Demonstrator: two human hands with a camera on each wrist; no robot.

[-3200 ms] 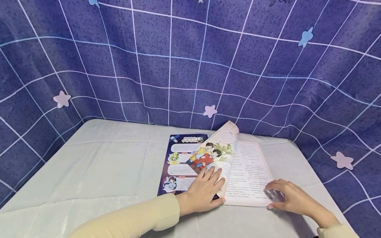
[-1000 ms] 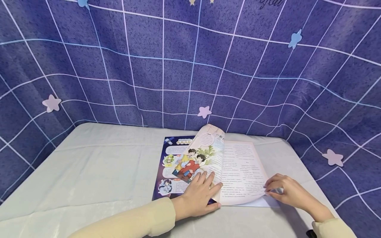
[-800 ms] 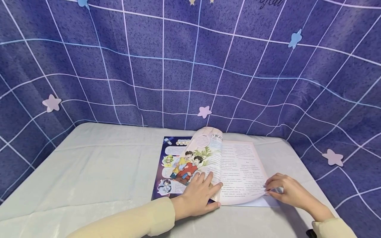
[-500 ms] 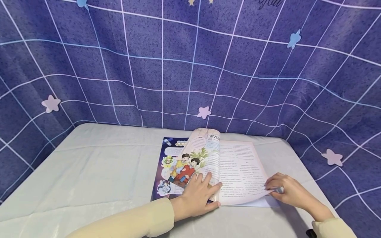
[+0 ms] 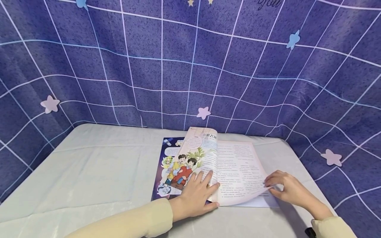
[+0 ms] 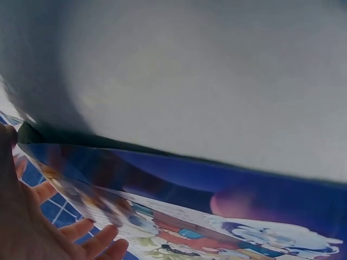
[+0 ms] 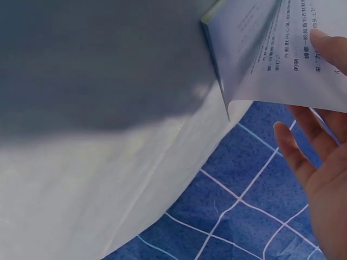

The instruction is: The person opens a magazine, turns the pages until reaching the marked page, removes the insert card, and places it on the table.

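Observation:
An open magazine (image 5: 241, 165) lies on the white-covered table. Its left-side page (image 5: 193, 145), with a drawing of two figures, curves over a dark blue illustrated page (image 5: 166, 148). My left hand (image 5: 196, 195) rests on the lower part of the left side near the fold, fingers spread. At the bottom right, my right hand (image 5: 287, 188) pinches the lower corner of the text page, which is bent up off the sheets below. In the right wrist view the thumb lies on one face of the page (image 7: 293, 81) and fingers are on the other side.
Behind and at the sides of the white-covered table (image 5: 98, 165) hangs a blue grid-patterned curtain (image 5: 143, 79) with star shapes. The table's back edge runs just beyond the magazine.
The illustrated left page has swung further left and flattened over the dark blue page. My right hand has taken the text page's corner and lifted it, baring the sheet below.

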